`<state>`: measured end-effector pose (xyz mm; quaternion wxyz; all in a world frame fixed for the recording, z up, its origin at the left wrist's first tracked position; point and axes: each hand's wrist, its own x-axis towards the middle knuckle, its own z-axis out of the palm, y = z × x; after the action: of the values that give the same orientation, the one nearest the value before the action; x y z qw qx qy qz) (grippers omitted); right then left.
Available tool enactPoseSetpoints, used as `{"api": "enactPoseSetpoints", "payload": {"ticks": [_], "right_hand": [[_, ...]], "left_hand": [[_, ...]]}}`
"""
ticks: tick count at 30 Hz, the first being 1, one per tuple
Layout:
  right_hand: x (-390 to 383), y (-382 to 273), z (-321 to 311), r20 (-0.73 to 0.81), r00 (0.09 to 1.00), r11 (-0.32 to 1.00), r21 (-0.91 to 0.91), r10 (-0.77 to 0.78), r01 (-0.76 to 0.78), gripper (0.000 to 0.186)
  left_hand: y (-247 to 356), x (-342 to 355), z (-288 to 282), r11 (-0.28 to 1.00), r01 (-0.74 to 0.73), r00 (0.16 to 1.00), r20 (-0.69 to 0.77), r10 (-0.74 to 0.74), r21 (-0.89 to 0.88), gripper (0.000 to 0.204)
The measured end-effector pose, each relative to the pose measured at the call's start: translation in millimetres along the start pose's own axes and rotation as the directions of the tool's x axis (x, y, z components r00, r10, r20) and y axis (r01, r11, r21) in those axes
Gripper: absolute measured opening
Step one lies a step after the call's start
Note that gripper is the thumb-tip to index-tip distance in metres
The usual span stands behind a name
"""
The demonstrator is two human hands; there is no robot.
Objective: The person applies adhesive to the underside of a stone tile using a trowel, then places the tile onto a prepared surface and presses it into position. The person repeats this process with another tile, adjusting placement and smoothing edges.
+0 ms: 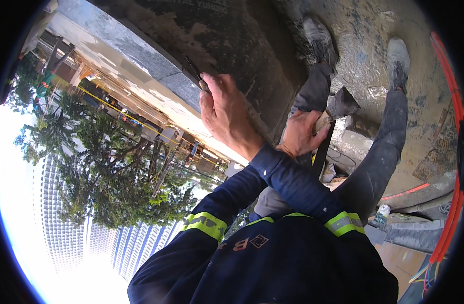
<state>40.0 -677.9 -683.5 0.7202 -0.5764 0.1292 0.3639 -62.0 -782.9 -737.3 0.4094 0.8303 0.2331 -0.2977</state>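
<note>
My forearms cross, the right one over the left. My right hand (228, 112), on the left side of the view, is closed round the short handle of a thin dark-bladed tool (192, 66). Its blade lies along the edge of a dark grey slab (252, 38); I cannot tell whether it touches. Lower and to the right, my left hand (304, 133) grips a tool with a pale handle and a grey, wedge-shaped head (343, 104). Whether that head is bare or coated is unclear. Just under this hand runs a narrow black strip (325, 149).
A pale ledge (115, 55) borders the slab, with a big tree (125, 162) and tall buildings (65, 213) beyond it. My shoes (398, 55) stand on a wet, grey-smeared floor (363, 30). Red cables (452, 101) run down the right. Rubble (356, 144) lies between my legs.
</note>
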Motion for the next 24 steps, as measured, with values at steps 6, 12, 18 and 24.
{"api": "enactPoseSetpoints", "payload": {"ticks": [6, 12, 18, 24], "right_hand": [[-3.7, -5.6, 8.9, -0.041, 0.999, 0.999, -0.036, 0.01, -0.012, 0.039], [-8.5, -16.2, 17.9, -0.056, 0.998, 0.997, -0.073, -0.037, 0.033, 0.043], [-18.9, -21.2, 14.2, 0.031, 0.999, 0.999, -0.039, -0.017, 0.018, 0.041], [-12.9, -8.9, -31.1, 0.14, 0.99, 0.999, 0.034, -0.006, 0.002, 0.034]], "left_hand": [[-3.8, 2.4, -2.6, 0.999, -0.042, 0.999, -0.024, 0.042, -0.011, 0.027], [-4.4, 2.6, -4.1, 0.999, -0.043, 0.999, -0.03, 0.043, -0.013, 0.026], [-5.8, 0.9, -7.2, 0.999, 0.021, 0.998, 0.052, -0.02, -0.025, 0.03], [-1.6, 4.7, -8.1, 1.0, 0.002, 1.0, 0.011, -0.001, -0.006, 0.03]]}}
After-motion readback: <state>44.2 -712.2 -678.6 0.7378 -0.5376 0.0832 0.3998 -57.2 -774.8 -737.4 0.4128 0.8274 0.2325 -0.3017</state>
